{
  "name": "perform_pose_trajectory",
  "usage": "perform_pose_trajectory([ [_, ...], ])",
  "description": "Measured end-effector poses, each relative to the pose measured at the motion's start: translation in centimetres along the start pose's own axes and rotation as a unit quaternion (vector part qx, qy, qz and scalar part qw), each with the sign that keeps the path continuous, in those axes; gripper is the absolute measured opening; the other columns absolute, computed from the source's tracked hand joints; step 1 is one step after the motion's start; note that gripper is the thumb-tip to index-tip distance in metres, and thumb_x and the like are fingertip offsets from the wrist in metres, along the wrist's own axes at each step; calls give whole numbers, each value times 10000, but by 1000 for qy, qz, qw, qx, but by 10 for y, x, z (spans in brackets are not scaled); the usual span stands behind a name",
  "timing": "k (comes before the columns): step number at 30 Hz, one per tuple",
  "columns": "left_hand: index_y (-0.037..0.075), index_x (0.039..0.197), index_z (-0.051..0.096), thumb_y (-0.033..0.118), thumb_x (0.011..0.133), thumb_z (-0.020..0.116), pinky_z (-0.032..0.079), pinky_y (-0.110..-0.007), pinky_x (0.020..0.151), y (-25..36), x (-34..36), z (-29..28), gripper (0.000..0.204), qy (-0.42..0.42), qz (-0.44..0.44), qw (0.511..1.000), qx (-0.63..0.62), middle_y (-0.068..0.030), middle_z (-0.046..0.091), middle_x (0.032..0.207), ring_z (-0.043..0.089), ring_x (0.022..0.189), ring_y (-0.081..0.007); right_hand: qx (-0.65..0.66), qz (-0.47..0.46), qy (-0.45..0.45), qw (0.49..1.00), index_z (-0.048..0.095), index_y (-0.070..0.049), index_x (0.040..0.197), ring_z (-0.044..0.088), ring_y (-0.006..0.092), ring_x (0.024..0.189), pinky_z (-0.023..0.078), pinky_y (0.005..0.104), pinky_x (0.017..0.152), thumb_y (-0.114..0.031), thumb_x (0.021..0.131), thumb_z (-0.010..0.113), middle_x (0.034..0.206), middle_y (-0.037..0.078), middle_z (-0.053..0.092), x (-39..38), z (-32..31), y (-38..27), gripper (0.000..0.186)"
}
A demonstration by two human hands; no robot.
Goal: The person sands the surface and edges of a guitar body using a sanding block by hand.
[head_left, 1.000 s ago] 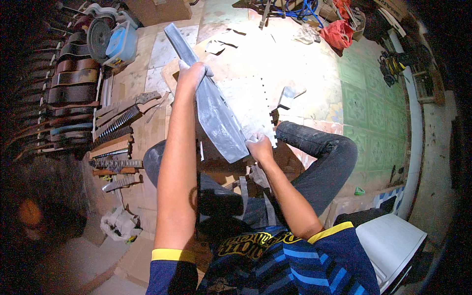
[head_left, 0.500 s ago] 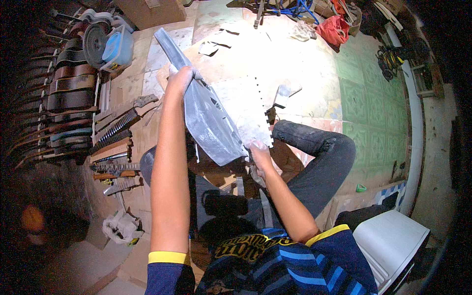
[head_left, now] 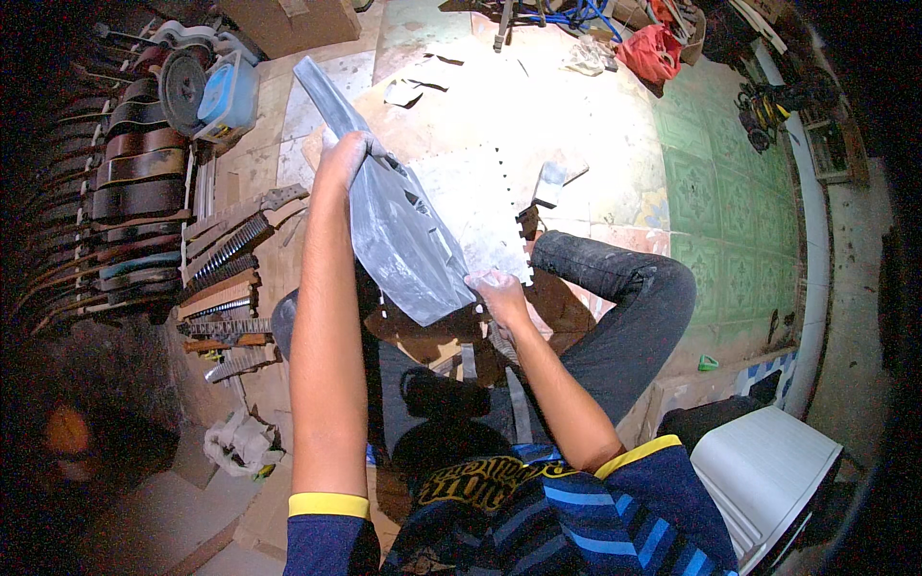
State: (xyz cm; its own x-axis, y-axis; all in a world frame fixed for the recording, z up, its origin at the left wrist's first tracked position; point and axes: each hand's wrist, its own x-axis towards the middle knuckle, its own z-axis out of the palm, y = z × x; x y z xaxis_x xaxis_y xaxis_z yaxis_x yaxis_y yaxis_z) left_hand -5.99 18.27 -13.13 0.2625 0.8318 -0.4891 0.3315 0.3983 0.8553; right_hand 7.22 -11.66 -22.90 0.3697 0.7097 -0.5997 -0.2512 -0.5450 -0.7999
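A grey, dust-streaked electric guitar body (head_left: 408, 252) with its neck (head_left: 327, 96) attached is tilted across my lap, the neck pointing up and to the left. Dark cut-out cavities show along its right side. My left hand (head_left: 349, 158) is wrapped round it where the neck meets the body. At the lower right edge, my right hand (head_left: 497, 293) has its fingers closed against the rim; anything under those fingers is hidden. Pale dust coats both hands.
Guitar necks (head_left: 235, 245) lie on the floor at left, beside a row of guitar bodies (head_left: 144, 182). A blue-lidded plastic tub (head_left: 230, 96) stands behind them. A small flat piece (head_left: 551, 182) lies ahead; a red bag (head_left: 649, 54) sits farther back. A white plastic item (head_left: 764, 461) is at lower right.
The guitar body has shifted slightly left and turned a little in my hands. My right hand has moved slightly up and left along its edge. My left hand keeps its hold.
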Motion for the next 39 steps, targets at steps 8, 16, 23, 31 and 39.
perform_pose_trajectory([
  [8, 42, 709, 647, 173, 693, 568, 510, -358, 620, 7, -6, 4, 154, 7, -26, 1000, 0, -117, 635, 721, 613, 609, -265, 0, 33, 7, 999, 720, 17, 987, 617, 113, 788, 491, 274, 723, -168, 833, 742, 913, 52, 715, 7, -1, 8, 241],
  [16, 44, 718, 683, 158, 686, 562, 498, -316, 678, 4, -6, 1, 169, 14, -47, 999, 8, -91, 654, 735, 615, 654, -226, -43, 10, 12, 999, 717, 29, 985, 641, 136, 801, 500, 289, 745, -206, 819, 749, 906, 81, 725, 2, -1, -4, 289],
  [23, 53, 741, 681, 169, 690, 572, 493, -329, 679, 1, -7, 2, 167, 17, -31, 999, -6, -95, 648, 752, 615, 697, -234, -214, -4, 30, 976, 705, 64, 942, 698, 255, 831, 525, 350, 776, -278, 770, 729, 893, 169, 733, 16, 4, -19, 384],
  [31, 32, 807, 665, 205, 699, 578, 503, -372, 633, 10, -14, 11, 222, 44, 1, 999, -17, -133, 648, 803, 609, 628, -282, -369, 57, 84, 924, 714, 70, 894, 688, 416, 902, 536, 445, 815, -414, 708, 721, 918, 287, 698, 11, 16, -39, 519],
  [39, -11, 961, 513, 121, 656, 609, 529, -400, 585, 9, 2, 10, 345, 45, -6, 999, 14, -172, 619, 762, 630, 604, -294, -385, 101, 102, 912, 701, 92, 931, 678, 444, 939, 536, 451, 853, -429, 711, 695, 955, 332, 674, 16, -1, -8, 565],
])
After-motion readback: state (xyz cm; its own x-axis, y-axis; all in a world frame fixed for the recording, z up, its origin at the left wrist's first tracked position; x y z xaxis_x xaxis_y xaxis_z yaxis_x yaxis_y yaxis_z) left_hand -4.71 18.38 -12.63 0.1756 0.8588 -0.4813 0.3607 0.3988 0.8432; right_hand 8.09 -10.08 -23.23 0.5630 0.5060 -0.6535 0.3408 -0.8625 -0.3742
